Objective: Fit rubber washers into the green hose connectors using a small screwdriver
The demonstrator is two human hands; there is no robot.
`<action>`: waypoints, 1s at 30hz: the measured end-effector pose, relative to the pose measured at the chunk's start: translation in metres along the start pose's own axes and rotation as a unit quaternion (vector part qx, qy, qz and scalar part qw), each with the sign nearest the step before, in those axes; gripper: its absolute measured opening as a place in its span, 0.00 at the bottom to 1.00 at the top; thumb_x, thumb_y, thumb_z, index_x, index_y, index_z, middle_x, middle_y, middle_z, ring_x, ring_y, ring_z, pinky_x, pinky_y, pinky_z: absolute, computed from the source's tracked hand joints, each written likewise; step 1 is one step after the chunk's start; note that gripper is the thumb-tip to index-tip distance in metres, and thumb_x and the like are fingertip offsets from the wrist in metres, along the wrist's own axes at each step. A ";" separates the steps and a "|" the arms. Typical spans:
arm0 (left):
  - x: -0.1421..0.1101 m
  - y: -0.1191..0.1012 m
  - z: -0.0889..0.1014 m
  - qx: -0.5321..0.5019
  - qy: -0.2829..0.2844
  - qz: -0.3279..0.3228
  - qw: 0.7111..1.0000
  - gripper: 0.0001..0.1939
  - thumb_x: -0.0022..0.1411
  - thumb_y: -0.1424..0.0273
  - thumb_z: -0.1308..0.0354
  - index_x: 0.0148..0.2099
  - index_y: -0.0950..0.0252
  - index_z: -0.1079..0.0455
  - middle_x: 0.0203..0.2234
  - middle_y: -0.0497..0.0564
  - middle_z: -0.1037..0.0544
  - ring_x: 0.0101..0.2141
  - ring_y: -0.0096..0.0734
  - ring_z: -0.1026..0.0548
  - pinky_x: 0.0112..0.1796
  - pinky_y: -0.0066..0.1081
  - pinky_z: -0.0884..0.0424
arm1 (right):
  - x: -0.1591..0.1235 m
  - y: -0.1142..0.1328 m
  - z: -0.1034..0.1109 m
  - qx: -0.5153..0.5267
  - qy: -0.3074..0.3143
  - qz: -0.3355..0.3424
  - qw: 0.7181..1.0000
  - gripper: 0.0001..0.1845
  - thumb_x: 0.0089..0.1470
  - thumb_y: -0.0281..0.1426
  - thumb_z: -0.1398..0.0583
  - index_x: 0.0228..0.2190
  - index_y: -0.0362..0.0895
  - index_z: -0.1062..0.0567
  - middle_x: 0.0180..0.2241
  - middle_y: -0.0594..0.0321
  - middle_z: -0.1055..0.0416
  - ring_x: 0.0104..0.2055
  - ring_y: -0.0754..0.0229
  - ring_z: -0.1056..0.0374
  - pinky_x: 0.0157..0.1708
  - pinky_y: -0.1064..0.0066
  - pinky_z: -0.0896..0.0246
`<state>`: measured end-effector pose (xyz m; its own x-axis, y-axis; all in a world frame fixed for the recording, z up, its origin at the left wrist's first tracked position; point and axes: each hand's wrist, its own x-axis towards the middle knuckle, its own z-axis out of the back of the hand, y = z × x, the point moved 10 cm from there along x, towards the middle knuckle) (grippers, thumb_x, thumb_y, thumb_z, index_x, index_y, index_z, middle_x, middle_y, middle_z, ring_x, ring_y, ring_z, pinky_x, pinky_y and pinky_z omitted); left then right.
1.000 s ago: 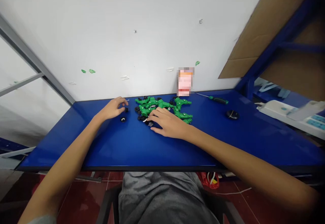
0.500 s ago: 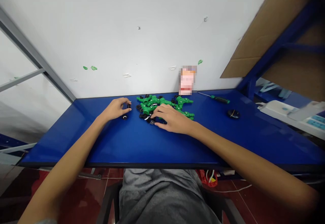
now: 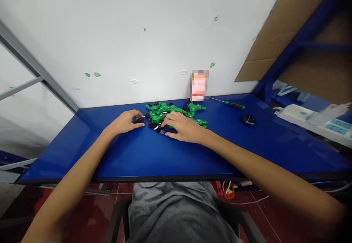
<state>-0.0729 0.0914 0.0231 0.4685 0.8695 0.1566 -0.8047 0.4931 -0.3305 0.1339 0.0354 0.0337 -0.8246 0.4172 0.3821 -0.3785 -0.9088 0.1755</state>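
My left hand (image 3: 128, 121) is curled at the left of a pile of green Y-shaped plastic fittings (image 3: 156, 117) with black caps. A small black piece (image 3: 139, 120) sits between its thumb and fingers, and a thin metal shaft (image 3: 142, 116) sticks out to the right. The shaft's other end is hidden by the hand. My right hand (image 3: 183, 127) rests over the front of the pile. Its thumb and fingertips close around a small black part (image 3: 162, 130) at the pile's front edge, and the palm covers some fittings.
A green-and-black screwdriver (image 3: 234, 105) lies at the back right of the blue table (image 3: 165, 158). Near it lies a black coil (image 3: 249, 120). A blurred pink packet (image 3: 199, 86) leans on the wall, and a white power strip (image 3: 310, 118) is off the right edge.
The black piece at my left hand has turned from upright to lying flatter, and its metal shaft now points toward the pile. My right hand stays at the pile. The view shifted slightly.
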 end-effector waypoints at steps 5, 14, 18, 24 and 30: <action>-0.002 -0.008 0.006 0.019 -0.007 -0.024 1.000 0.16 0.68 0.56 0.36 0.50 0.62 0.21 0.43 0.54 0.19 0.37 0.39 0.22 0.44 0.39 0.26 | 0.000 0.002 0.000 -0.013 -0.002 -0.002 1.000 0.13 0.68 0.34 0.33 0.51 0.42 0.21 0.51 0.50 0.24 0.53 0.45 0.31 0.55 0.53 0.36; -0.005 -0.025 0.018 0.004 -0.063 -0.032 0.998 0.16 0.69 0.57 0.37 0.50 0.62 0.21 0.43 0.53 0.20 0.34 0.34 0.26 0.42 0.36 0.28 | 0.001 0.002 -0.002 -0.020 -0.010 0.008 1.000 0.13 0.70 0.36 0.35 0.50 0.43 0.20 0.49 0.50 0.24 0.52 0.45 0.31 0.53 0.53 0.35; -0.006 -0.034 0.016 -0.039 -0.049 -0.044 0.997 0.16 0.69 0.56 0.37 0.49 0.62 0.20 0.39 0.50 0.20 0.29 0.29 0.30 0.35 0.31 0.32 | 0.002 0.004 -0.002 -0.032 -0.007 0.005 0.999 0.12 0.69 0.36 0.34 0.50 0.42 0.20 0.48 0.49 0.23 0.51 0.44 0.31 0.52 0.53 0.35; -0.013 -0.062 0.010 -0.077 -0.019 -0.072 0.994 0.12 0.66 0.60 0.34 0.46 0.62 0.22 0.35 0.48 0.20 0.24 0.24 0.35 0.29 0.29 0.35 | 0.000 -0.004 0.002 -0.021 0.006 0.006 1.000 0.05 0.66 0.28 0.34 0.44 0.43 0.20 0.45 0.52 0.22 0.49 0.46 0.29 0.53 0.54 0.34; -0.018 -0.097 -0.004 -0.057 -0.014 -0.167 0.984 0.13 0.72 0.59 0.38 0.53 0.59 0.25 0.53 0.54 0.18 0.49 0.38 0.18 0.48 0.34 0.23 | 0.002 -0.003 0.009 -0.013 -0.020 -0.002 1.000 0.09 0.70 0.29 0.40 0.47 0.43 0.20 0.44 0.51 0.23 0.48 0.46 0.28 0.53 0.54 0.33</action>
<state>-0.0021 0.0276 0.0488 0.6889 0.6604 0.2989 -0.5602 0.7467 -0.3587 0.1372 0.0390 0.0423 -0.8054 0.4207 0.4175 -0.3934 -0.9063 0.1544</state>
